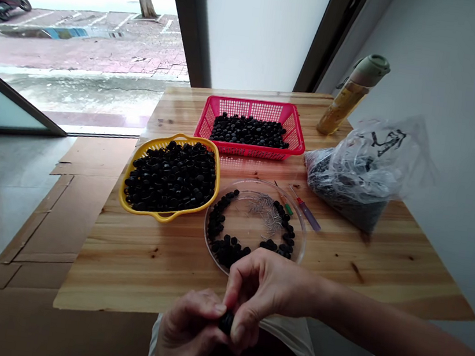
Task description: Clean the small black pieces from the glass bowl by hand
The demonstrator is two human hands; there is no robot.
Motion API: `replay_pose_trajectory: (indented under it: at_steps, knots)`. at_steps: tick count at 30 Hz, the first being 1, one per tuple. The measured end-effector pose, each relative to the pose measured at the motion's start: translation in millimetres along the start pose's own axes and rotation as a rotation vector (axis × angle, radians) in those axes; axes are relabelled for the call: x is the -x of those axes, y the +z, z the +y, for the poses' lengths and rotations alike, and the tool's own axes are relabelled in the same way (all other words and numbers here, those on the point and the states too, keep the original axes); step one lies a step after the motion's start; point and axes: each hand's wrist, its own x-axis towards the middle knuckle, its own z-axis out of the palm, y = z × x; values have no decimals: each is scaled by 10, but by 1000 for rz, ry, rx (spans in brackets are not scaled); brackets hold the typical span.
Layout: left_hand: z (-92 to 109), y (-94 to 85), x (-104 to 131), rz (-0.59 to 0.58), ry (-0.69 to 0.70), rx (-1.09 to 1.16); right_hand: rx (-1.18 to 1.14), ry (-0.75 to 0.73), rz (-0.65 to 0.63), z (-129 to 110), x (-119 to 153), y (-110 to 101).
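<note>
Together, the left hand (192, 329) and downward-bent right hand (264, 292) pinch a black piece (226, 322).

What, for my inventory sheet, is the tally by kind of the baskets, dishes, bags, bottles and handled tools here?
Baskets: 2 (red basket, yellow basket)
Dishes: 1 (round clear dish)
Bags: 1 (clear plastic bag)
Bottles: 1 (green-lidded bottle)
Handled tools: 2 (green-handled tool, purple-handled tool)
Total: 7
</note>
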Motion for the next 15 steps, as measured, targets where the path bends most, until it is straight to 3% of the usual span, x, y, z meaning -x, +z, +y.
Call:
replay_pose_trajectory:
  at_steps: [7, 15]
  knots:
    - [25, 24, -37, 18, -35, 70, 15, -92, 11, 56, -69, -8]
    - [314, 103, -354, -55, 97, -255, 156, -185, 74, -150, 72, 17]
